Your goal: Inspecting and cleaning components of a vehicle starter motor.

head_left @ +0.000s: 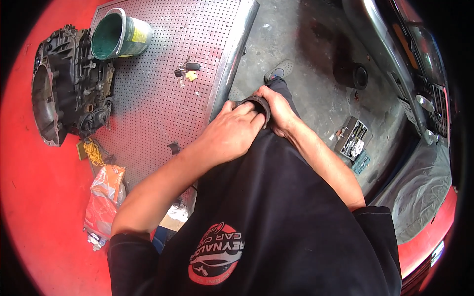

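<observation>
In front of my chest, a dark hollow piece with a round open mouth (267, 109) is held between both hands; it looks like a short rubber hose or boot, though its exact kind does not show. My left hand (233, 132) has its fingers pushed into the opening. Around the outer far side wraps my right hand (279, 112), its fingers partly hidden behind the piece. Both hands are just off the near right edge of a perforated metal table (163, 93).
A bucket (136, 37) lies tilted on the table near a gearbox housing (74, 84). Car keys (192, 66) and a small dark curved piece (174, 148) rest there too. Plastic bags (104, 192) sit at left. On the floor at right stand a toolbox (351, 135) and a car (410, 64).
</observation>
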Demonstrator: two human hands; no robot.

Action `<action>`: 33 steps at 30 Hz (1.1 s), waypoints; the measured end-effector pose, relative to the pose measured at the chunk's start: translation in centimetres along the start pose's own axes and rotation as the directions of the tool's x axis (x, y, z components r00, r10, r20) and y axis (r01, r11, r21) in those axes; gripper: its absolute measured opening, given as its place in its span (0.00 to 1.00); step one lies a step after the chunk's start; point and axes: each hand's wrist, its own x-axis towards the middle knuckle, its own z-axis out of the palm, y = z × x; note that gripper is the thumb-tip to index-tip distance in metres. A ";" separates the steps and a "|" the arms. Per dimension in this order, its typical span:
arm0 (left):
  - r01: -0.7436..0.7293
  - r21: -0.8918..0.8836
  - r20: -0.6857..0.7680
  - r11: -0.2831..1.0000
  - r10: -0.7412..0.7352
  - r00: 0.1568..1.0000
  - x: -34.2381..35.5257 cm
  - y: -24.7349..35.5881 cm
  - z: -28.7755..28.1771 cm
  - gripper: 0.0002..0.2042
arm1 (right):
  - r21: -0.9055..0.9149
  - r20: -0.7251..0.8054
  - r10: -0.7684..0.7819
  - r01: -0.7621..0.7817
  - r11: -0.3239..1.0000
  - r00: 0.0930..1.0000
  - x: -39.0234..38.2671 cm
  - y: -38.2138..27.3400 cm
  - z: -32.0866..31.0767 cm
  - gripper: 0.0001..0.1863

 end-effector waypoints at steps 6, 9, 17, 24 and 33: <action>0.002 0.036 -0.004 0.999 -0.002 1.000 0.4 -0.7 1.9 0.09 | 0.037 -0.037 0.014 -0.013 0.999 0.999 -0.2 0.4 0.1 0.19; 0.021 -0.049 -0.075 0.999 -0.024 0.997 0.1 -0.1 1.8 0.06 | 0.036 0.018 -0.019 0.018 0.999 1.000 0.4 1.0 -0.2 0.19; 0.045 0.035 -0.167 0.998 -0.039 0.985 -0.5 1.9 -0.1 0.09 | -0.032 0.071 0.022 -0.020 0.999 0.997 0.5 0.6 0.0 0.15; -0.020 -0.064 -0.342 0.998 -0.003 0.940 -1.6 3.2 -3.8 0.26 | 0.060 0.192 -0.043 0.032 0.998 0.980 0.2 -1.4 -0.5 0.19; 0.370 -0.827 -0.126 0.424 -0.780 0.612 -0.8 5.4 -5.7 0.30 | 0.109 0.379 -0.326 0.308 0.945 0.866 -0.1 -7.0 1.7 0.21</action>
